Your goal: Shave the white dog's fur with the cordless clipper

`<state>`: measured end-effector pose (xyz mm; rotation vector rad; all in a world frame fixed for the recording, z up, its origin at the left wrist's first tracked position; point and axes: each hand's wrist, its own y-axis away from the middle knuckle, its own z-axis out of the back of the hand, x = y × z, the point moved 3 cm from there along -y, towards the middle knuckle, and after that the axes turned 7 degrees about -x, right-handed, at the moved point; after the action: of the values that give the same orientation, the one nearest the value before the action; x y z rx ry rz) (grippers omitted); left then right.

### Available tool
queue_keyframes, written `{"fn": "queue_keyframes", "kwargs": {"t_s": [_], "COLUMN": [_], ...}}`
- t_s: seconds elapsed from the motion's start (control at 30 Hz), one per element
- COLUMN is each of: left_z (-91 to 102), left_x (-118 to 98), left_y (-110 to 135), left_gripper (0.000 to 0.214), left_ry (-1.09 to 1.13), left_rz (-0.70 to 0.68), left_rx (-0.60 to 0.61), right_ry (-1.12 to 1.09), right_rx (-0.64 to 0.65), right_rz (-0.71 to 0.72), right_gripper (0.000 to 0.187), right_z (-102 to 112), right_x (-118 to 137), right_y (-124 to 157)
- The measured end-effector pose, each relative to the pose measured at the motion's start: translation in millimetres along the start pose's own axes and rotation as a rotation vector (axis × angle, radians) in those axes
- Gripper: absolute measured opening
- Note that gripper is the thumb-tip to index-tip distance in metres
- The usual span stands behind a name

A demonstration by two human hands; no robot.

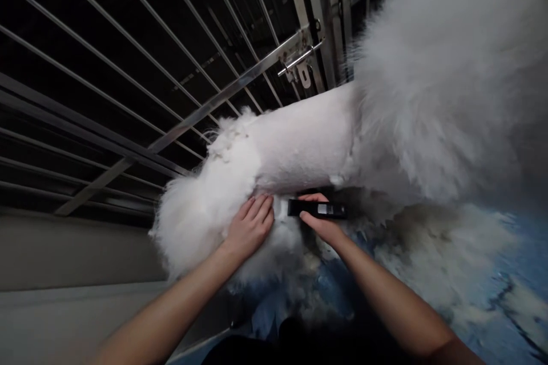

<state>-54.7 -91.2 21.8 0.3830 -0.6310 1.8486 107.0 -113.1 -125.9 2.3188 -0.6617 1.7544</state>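
Note:
A fluffy white dog (306,137) stands across the view, its middle clipped down to short, pinkish-white coat. Long fur still covers the end at the left and the large mass at the right. My left hand (253,219) lies flat on the long fur at the dog's side, fingers extended close together. Just to its right, my right hand (322,223) grips a black hair clipper (317,209), thumb below and fingers above. The clipper's left end meets the fur beside my left fingertips. The blade itself is hard to make out.
Behind the dog rise metal cage bars (180,51) with a sliding latch (301,60). Loose clumps of cut fur (449,262) lie on the blue surface (524,239) at the right. A pale wall panel (72,256) borders the lower left.

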Motion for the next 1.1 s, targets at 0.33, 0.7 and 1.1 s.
{"fn": "queue_keyframes", "kwargs": {"t_s": [0.33, 0.7, 1.1], "left_z": [0.5, 0.1, -5.0], "left_x": [0.8, -5.7, -15.5], "left_y": [10.9, 16.0, 19.4], "left_gripper": [0.029, 0.027, 0.021], "left_ry": [0.011, 0.046, -0.025], "left_rz": [0.055, 0.199, 0.249], "left_rx": [0.053, 0.09, 0.01], "right_ry": [-0.004, -0.047, -0.032], "right_rx": [0.078, 0.046, 0.009], "right_rz": [-0.044, -0.091, -0.05], "right_gripper": [0.027, 0.031, 0.027], "right_z": [-13.4, -9.2, -4.3], "right_x": [-7.7, -8.9, -6.3], "right_y": [-4.0, -14.1, -5.6]}}
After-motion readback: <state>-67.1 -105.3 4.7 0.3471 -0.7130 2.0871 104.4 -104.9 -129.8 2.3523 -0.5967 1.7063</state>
